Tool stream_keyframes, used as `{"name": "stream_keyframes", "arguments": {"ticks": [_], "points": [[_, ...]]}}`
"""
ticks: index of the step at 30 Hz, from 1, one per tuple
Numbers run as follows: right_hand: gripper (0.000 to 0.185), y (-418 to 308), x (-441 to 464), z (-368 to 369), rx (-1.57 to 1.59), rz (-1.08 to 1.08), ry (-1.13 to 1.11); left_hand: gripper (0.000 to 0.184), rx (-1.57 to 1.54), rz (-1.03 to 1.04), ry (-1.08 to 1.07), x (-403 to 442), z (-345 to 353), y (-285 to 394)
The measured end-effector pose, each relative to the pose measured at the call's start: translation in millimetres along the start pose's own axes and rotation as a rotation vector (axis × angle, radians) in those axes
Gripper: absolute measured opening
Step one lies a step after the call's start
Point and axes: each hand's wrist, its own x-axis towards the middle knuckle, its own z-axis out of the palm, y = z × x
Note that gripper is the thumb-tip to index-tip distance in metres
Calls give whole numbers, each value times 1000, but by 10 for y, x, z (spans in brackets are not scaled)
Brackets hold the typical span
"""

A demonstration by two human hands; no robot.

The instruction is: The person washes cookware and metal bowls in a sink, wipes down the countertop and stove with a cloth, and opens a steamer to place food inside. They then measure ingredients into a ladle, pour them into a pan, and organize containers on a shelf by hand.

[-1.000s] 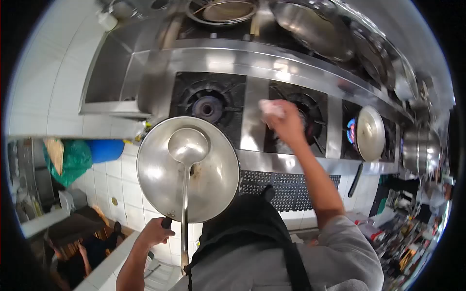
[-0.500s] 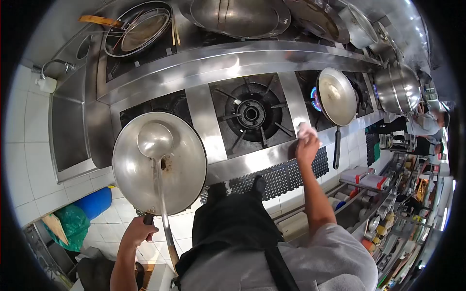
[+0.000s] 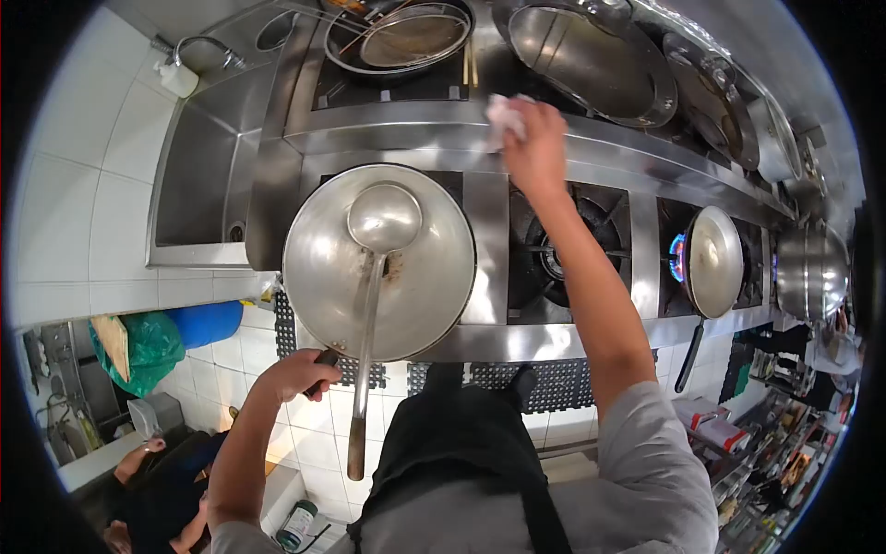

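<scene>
My left hand (image 3: 302, 375) is wrapped around the dark handle of a large wok (image 3: 425, 295), which sits over the left burner. A long-handled ladle (image 3: 385, 218) rests inside the wok, its bowl against the far side and its handle sticking out over the near rim. Dark residue (image 3: 394, 268) marks the wok's bottom. My right hand (image 3: 535, 138) reaches far forward, closed on a crumpled whitish cloth (image 3: 505, 118). The cloth is at the raised steel ledge (image 3: 397, 138) behind the burners. Motion blurs the cloth slightly.
A frying pan (image 3: 716, 263) stands over a lit blue flame (image 3: 678, 258) on the right. Woks (image 3: 591, 55) line the rear shelf, with a steel pot (image 3: 812, 272) far right. A sink (image 3: 208, 166) is at left. Another person (image 3: 171, 494) is at lower left.
My right hand has moved from the stove's front edge up and left to the rear ledge, still holding the cloth. My view has shifted left; my left hand keeps the wok handle.
</scene>
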Motion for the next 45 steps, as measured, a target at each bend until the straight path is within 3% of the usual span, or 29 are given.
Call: {"name": "stream_keyframes", "arguments": {"ticks": [2,4,5,6,7,9,10,11,13,15,17,19,21,23,25,27,29,30,33,34,35,36,37,38,41,42,45], "points": [[37,36,115,445,-60,-80,-104,31,-50,-6,-45,-69,-26,50],[33,116,126,710,-184,-71,-250,41,-290,124,-71,-212,-53,-78],[33,-9,157,555,-107,13,-265,47,-414,188,-81,-258,-68,-176],[35,-14,40,514,-44,21,-239,64,-255,295,-41,-184,-87,-364],[37,-4,-79,443,19,28,-211,67,-337,302,-91,-183,-107,-541],[43,94,-626,369,-115,110,-461,72,-498,323,-180,-273,-122,-729],[48,81,-995,281,-100,23,-457,77,-527,328,-220,-265,-106,-811],[52,9,-1375,126,-85,-60,-448,70,-591,347,-169,-288,-20,-827],[58,-438,-1912,-303,-218,36,-669,56,-663,487,-21,-202,157,-842],[55,-774,-2411,-596,-88,75,-810,47,-241,676,211,-229,124,-833],[50,-900,-2672,-745,-19,-11,-664,38,-704,543,89,-199,103,-700],[45,-951,-2660,-781,62,161,-668,42,-739,477,75,-186,91,-669],[44,-908,-2715,-744,-10,155,-725,46,-567,436,170,-284,156,-587],[50,-1009,-2660,-906,-28,187,-727,51,-144,306,357,-434,49,-542],[61,-1205,-2446,-1379,6,204,-652,56,100,592,563,-415,-119,-743],[66,-1259,-2491,-1851,65,227,-610,57,-20,600,698,-1079,215,-296],[58,-1156,-2730,-2274,59,405,-745,55,378,614,647,-1070,1,-496],[55,-1094,-2896,-2497,54,502,-859,54,383,520,458,-1011,37,-584],[46,-778,-3677,-3128,-46,541,-923,48,196,318,151,-1001,707,-677],[52,-737,-3750,-3323,-112,681,-1107,44,218,281,79,-917,878,-670],[50,-702,-3998,-3487,-133,723,-1023,41,161,319,116,-586,885,-852],[52,-605,-4297,-3577,-191,741,-1012,38,-155,364,110,-460,1027,-883],[53,-535,-4526,-3711,-168,702,-975,37,-252,343,13,-544,1134,-748],[53,-508,-4614,-3820,-172,827,-1042,38,-307,415,30,-250,1167,-860],[48,-81,-5252,-3984,-53,815,-1132,42,-277,475,157,5,1460,-731],[48,8,-5325,-3980,-65,815,-1156,38,-367,409,137,-215,1628,-531],[46,243,-5439,-3946,-124,792,-1191,77,-424,465,380,370,1938,-442]]}}
